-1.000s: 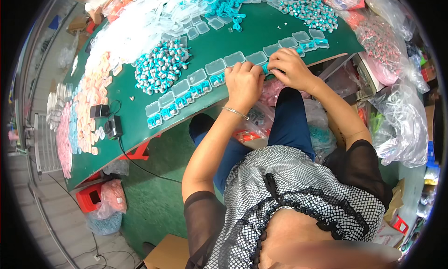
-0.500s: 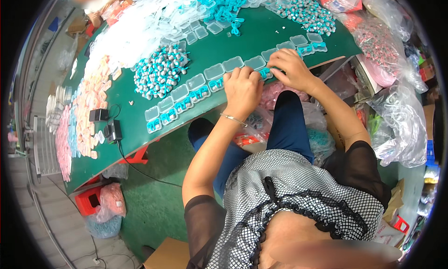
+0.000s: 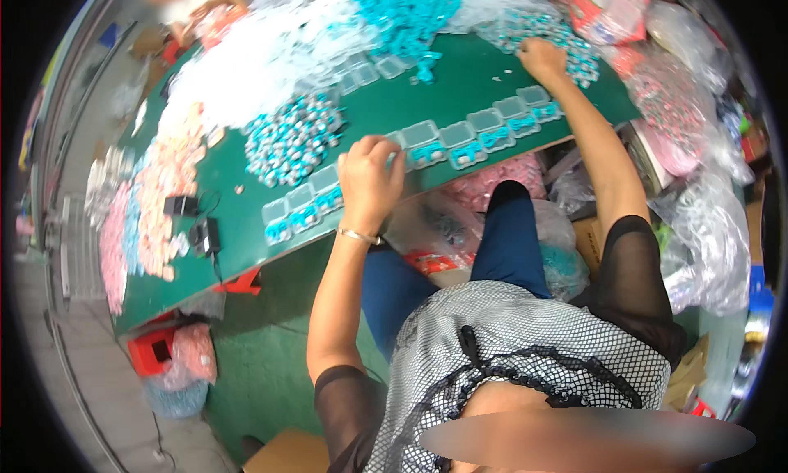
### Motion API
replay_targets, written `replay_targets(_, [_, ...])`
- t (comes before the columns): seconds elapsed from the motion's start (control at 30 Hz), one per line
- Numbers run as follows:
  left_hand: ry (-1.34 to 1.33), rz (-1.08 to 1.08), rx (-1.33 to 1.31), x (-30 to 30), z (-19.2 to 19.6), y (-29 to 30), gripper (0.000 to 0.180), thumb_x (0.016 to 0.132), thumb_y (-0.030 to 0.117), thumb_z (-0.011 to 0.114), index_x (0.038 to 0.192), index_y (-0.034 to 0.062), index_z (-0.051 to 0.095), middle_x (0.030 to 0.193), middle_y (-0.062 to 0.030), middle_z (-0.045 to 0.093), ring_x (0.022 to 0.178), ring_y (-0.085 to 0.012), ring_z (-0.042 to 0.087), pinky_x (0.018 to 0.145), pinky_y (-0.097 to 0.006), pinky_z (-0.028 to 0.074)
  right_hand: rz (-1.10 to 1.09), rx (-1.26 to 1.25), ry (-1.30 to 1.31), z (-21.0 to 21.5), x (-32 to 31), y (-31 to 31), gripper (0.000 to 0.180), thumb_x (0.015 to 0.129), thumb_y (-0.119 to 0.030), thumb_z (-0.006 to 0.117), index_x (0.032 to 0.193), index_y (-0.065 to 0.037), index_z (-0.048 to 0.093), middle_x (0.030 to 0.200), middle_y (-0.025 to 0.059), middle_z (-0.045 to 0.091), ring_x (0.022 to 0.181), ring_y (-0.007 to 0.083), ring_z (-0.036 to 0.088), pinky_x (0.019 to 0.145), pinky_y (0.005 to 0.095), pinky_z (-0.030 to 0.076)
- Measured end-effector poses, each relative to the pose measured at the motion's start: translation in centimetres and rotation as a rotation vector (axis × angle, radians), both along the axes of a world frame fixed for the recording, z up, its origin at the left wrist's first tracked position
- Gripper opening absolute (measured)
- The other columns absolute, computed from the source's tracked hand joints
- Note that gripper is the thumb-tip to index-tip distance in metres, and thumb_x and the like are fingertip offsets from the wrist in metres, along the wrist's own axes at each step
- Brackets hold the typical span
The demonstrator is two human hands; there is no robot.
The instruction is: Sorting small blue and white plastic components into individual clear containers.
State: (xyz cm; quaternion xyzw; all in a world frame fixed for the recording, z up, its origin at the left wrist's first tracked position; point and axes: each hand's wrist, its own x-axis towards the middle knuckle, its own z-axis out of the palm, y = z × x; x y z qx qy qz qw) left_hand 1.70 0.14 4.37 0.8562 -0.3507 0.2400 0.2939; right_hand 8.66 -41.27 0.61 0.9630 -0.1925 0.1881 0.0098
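A row of small clear plastic boxes with raised lids [image 3: 456,134] runs along the table's front edge, with turquoise pieces [image 3: 428,153] inside. My left hand [image 3: 369,178] hangs over the middle of this row, covering some boxes. Its fingers are curled in, and whatever they might hold is hidden. At the far right, my right hand [image 3: 543,60] reaches to the near edge of a heap of small grey-and-turquoise pieces [image 3: 583,59]. Its fingers are bent together, with the tips too small to make out. A similar heap [image 3: 291,141] lies behind the row's left part.
Clear plastic pieces [image 3: 246,54] and turquoise cords [image 3: 402,18] are heaped along the back of the green table [image 3: 460,67]. Peach pieces [image 3: 168,186] and two black adapters [image 3: 203,235] lie at left. Filled plastic bags [image 3: 673,87] stand at right.
My right hand has left the boxes and gone out to the far-right heap. My left hand has shifted left along the row. The right-end boxes sit closer in, and the view has shifted slightly.
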Motion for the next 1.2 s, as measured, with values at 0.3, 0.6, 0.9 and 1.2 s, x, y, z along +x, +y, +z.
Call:
replay_targets(0.3, [0.064, 0.320, -0.019, 7.5, -0.2, 7.5, 0.010, 0.071, 0.012, 0.071, 0.081, 0.0104, 0.068, 0.081, -0.0092, 0.064, 0.073, -0.0298, 0.063, 0.063, -0.041, 0.049, -0.034, -0.008, 0.130, 1.8, 0.0, 1.2, 0.022, 0.081, -0.029, 0.062, 0.096, -0.013, 0.065, 0.103, 0.0074, 0.066, 0.100, 0.0280, 0.062, 0.080, 0.0566, 0.042])
replay_targets(0.6, [-0.098, 0.410, 0.337, 10.4, -0.7, 5.5, 0.010, 0.071, 0.015, 0.065, 0.080, 0.0143, 0.068, 0.083, -0.0054, 0.062, 0.084, -0.0258, 0.062, 0.071, -0.044, 0.043, 0.211, 0.368, -0.114, 0.1, -1.3, 2.0, 0.017, 0.075, -0.017, 0.062, 0.090, -0.008, 0.063, 0.085, 0.0062, 0.066, 0.077, 0.0240, 0.064, 0.066, 0.0360, 0.049])
replay_targets(0.9, [0.028, 0.269, 0.027, 10.8, -0.5, 5.2, 0.015, 0.067, 0.018, 0.071, 0.075, 0.0060, 0.067, 0.095, -0.0090, 0.066, 0.088, -0.0302, 0.063, 0.076, -0.042, 0.049, 0.563, 0.825, -0.248, 1.8, -6.7, 6.2, 0.014, 0.080, -0.006, 0.063, 0.094, -0.004, 0.062, 0.079, 0.0007, 0.062, 0.072, 0.0085, 0.056, 0.065, 0.0242, 0.046])
replay_targets(1.2, [0.614, -0.055, -0.331, 8.8, 0.2, 1.1, 0.017, 0.081, 0.005, 0.069, 0.096, -0.0025, 0.067, 0.080, -0.0062, 0.068, 0.071, -0.0099, 0.063, 0.063, -0.021, 0.050, 0.696, 0.913, -0.214, 2.8, -12.9, 9.4, 0.016, 0.080, -0.002, 0.064, 0.095, -0.001, 0.061, 0.089, 0.0023, 0.064, 0.084, 0.0108, 0.061, 0.077, 0.0273, 0.050])
